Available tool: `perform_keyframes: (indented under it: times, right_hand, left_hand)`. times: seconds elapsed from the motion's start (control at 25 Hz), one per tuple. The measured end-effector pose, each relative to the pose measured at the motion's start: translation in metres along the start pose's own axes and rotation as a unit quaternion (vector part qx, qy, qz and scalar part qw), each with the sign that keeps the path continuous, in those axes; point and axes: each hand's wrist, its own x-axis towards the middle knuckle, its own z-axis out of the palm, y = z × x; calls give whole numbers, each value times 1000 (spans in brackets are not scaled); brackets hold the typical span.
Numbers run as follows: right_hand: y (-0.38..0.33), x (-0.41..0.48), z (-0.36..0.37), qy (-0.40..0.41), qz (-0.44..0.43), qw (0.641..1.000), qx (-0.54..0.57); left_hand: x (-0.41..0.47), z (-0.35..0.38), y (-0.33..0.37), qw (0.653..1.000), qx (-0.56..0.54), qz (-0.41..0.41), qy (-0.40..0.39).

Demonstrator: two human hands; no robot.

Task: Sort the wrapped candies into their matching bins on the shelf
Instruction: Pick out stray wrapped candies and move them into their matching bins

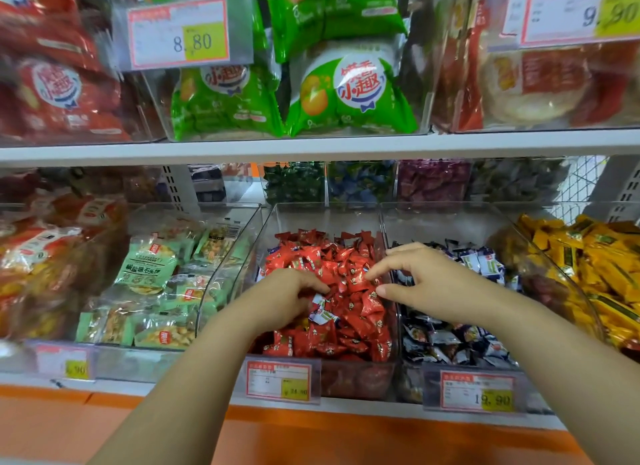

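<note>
Stray white-blue candy (323, 312) in red-candy bin (332, 218), long axis slanting down-right. Left hand (287, 291) fingers curled onto its upper end; grip cannot tell. Right hand (429, 284) spread, empty, nearer white-blue bin (433, 222).

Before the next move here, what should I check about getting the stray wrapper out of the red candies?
1. Odd one found: white-and-blue wrapped candy lying among the red wrapped candies: ok.
2. Firm grip by the left hand: cannot tell; its fingertips cover the candy's top edge.
3. Nothing held in the right hand: ok, fingers spread over the red pile.
4. Matching clear plastic bin of white-and-blue candies adjacent: ok, next on the right.
5. Route over the clear divider free: not ok, the right hand lies across it.
</note>
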Motion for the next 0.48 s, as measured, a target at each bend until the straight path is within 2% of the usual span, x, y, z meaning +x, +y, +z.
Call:
perform_keyframes:
  times: [0.12,0.24,0.48]
  right_hand:
    - [-2,-1,-1,-3,-1,1000,5]
    - [-2,-1,0,-3,1,1000,0]
    - [-2,-1,1,0,-3,1000,-8]
  left_hand:
    - [3,-1,-4,999,-8,-8,41]
    - [2,-3,-3,999,-33,-7,-6]
    - [10,6,1,998,13,2,-56]
